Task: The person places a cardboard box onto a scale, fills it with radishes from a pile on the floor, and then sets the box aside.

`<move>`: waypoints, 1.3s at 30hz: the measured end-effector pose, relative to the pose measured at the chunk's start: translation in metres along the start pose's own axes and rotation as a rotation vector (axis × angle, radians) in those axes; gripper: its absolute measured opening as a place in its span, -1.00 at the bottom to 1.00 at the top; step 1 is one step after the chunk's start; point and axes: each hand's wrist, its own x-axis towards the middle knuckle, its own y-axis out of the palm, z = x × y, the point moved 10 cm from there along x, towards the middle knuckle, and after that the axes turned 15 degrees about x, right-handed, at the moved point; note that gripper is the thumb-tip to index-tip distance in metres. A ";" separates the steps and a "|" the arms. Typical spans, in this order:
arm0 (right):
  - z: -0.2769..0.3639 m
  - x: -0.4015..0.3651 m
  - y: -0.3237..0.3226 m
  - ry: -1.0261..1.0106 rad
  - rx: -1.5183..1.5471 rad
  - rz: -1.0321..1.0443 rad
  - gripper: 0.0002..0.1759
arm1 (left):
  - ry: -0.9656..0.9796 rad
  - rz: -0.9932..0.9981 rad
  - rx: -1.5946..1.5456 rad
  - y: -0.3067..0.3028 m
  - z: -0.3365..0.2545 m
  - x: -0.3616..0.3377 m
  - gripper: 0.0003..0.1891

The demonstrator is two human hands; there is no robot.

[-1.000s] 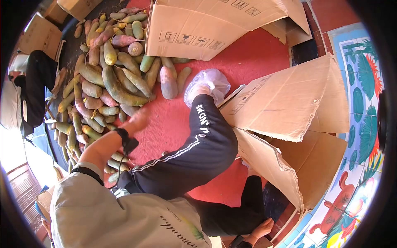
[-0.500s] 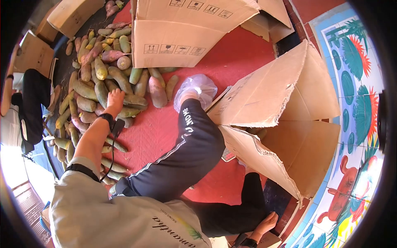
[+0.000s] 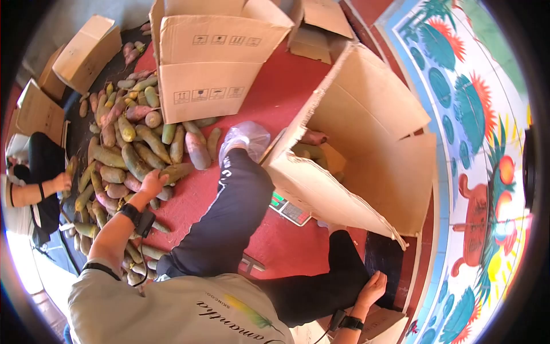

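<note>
My left hand (image 3: 153, 182) is closed round the near end of a green radish (image 3: 177, 172) at the edge of a big pile of green and reddish radishes (image 3: 109, 155). Near my bent knee, my right hand (image 3: 372, 288) has its fingers curled together against the dark trouser leg, with no object visible in it. In front of me an open cardboard box (image 3: 326, 186) holds a few radishes (image 3: 312, 152) at its bottom. Partly under that box is a scale (image 3: 291, 209) with a lit green display.
Another tall cardboard box (image 3: 209, 86) stands beyond the pile on the red floor (image 3: 281, 92). More boxes (image 3: 89, 51) line the far left. A co-worker's hand (image 3: 62, 182) is at the left edge by a radish. A painted tile wall (image 3: 458, 143) borders the right.
My view has shifted, showing more of the box's inside and the scale. My left hand stays at the same radish. My right hand has come up beside the knee. The co-worker's hand has come forward.
</note>
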 end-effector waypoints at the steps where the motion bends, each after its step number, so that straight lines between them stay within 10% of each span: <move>1: 0.000 0.001 -0.001 0.013 -0.004 -0.017 -0.76 | -0.075 0.063 -0.213 -0.008 -0.008 -0.008 -0.58; 5: 0.005 0.002 -0.002 0.005 0.025 -0.024 -0.78 | 0.410 -0.582 -0.247 -0.097 -0.058 -0.016 -0.65; 12: 0.007 -0.001 -0.010 0.002 0.071 -0.101 -0.83 | 0.668 -0.569 -0.482 -0.230 -0.222 -0.135 -0.73; 24: 0.008 -0.003 -0.012 -0.020 0.080 -0.136 -0.83 | 1.241 -0.697 -0.062 -0.220 -0.389 -0.225 -0.65; 35: 0.006 -0.002 -0.010 -0.011 0.076 -0.139 -0.83 | 1.226 -0.493 -0.164 -0.189 -0.394 -0.211 -0.66; 39: 0.007 -0.001 -0.011 0.002 0.077 -0.116 -0.82 | 1.215 -0.712 -0.265 -0.200 -0.369 -0.223 -0.58</move>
